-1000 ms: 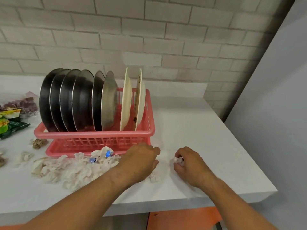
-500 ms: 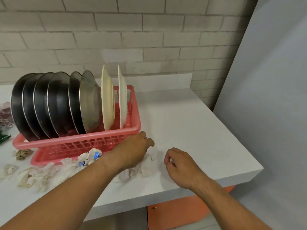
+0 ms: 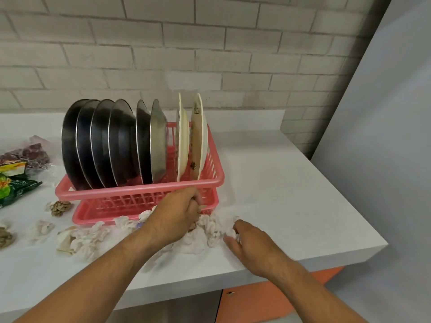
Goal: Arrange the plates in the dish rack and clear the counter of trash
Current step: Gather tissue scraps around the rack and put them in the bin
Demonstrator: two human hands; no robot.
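Observation:
A pink dish rack [image 3: 140,191] on the white counter [image 3: 291,190] holds several steel plates [image 3: 105,145] and two cream plates [image 3: 193,138], all upright. Crumpled white tissue trash [image 3: 205,231] lies in a strip in front of the rack. My left hand [image 3: 177,215] is curled over the tissues by the rack's front right corner; what its fingers hold is hidden. My right hand [image 3: 249,238] pinches a crumpled white tissue wad [image 3: 232,233] at the right end of the pile.
More tissue scraps [image 3: 81,238] and brown crumpled paper balls [image 3: 59,207] lie to the left. Green and yellow snack packets [image 3: 14,183] and a clear bag sit at the far left. The counter's edge runs along the right and front; a grey wall stands to the right.
Both hands have raked the tissues together in front of the rack's right corner. My right hand has moved left to meet the pile. The view has swung back to the left.

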